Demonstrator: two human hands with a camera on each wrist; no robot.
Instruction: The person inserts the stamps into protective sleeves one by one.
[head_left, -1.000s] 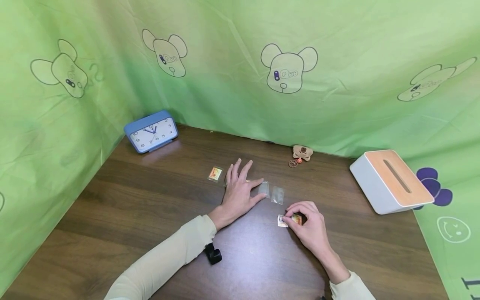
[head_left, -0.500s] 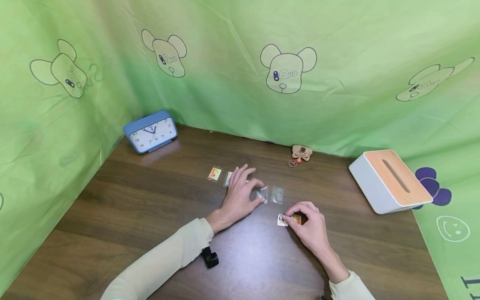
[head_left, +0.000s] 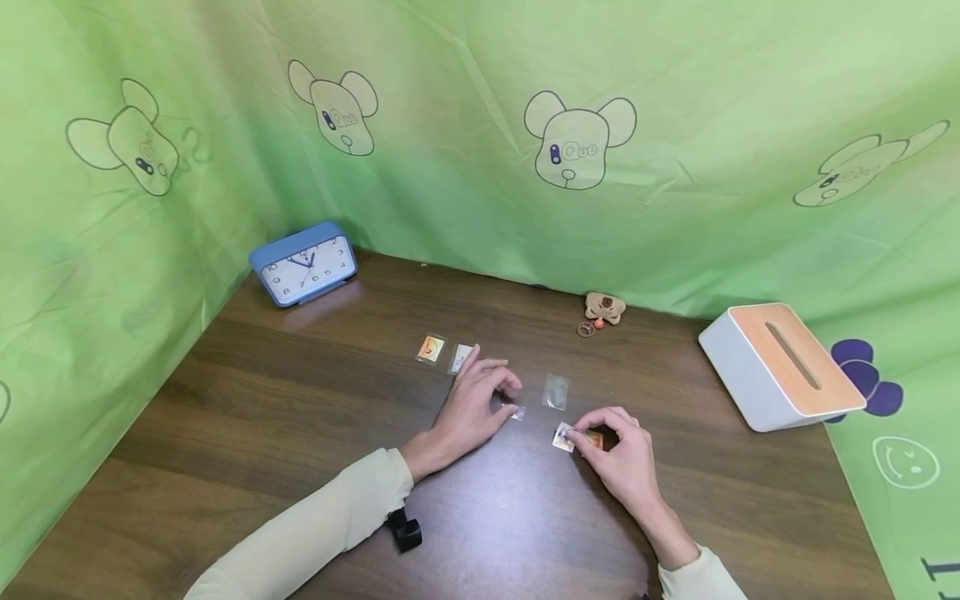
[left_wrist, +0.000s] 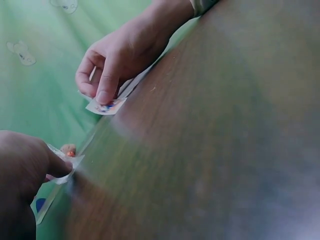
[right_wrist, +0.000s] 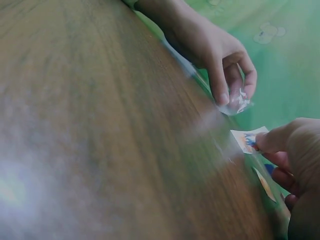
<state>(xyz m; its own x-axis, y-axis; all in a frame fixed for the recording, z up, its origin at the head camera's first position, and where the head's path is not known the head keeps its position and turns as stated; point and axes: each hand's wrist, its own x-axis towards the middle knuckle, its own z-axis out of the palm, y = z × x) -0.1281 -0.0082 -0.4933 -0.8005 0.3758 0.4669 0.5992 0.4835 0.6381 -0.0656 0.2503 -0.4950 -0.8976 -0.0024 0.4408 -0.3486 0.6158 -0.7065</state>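
Note:
My left hand (head_left: 461, 412) pinches a small clear plastic sleeve (right_wrist: 241, 104) between thumb and fingertips, its film crumpled and catching the light. My right hand (head_left: 626, 458) holds a small white-edged picture card (head_left: 563, 437) by thumb and fingers; a blue and orange print shows on it in the left wrist view. Below that hand is an orange-yellow card (head_left: 595, 440), partly hidden by the fingers. Between the hands, a second clear sleeve (head_left: 556, 391) lies flat on the table. Beyond my left hand lie a sleeved orange card (head_left: 431, 348) and a sleeved white card (head_left: 461, 357), partly covered by fingers.
A blue clock (head_left: 303, 264) stands at the back left of the wooden table (head_left: 315, 400). Toward the back are a brown bear-shaped trinket (head_left: 604, 307) and a ring (head_left: 585, 329). At right stands a white tissue box (head_left: 780, 367) with a wooden lid. Green curtain surrounds the table.
My left hand has taken hold of one clear sleeve and drawn it toward me off its spot beside the other. My right hand stays nearly in place; its card has tilted slightly.

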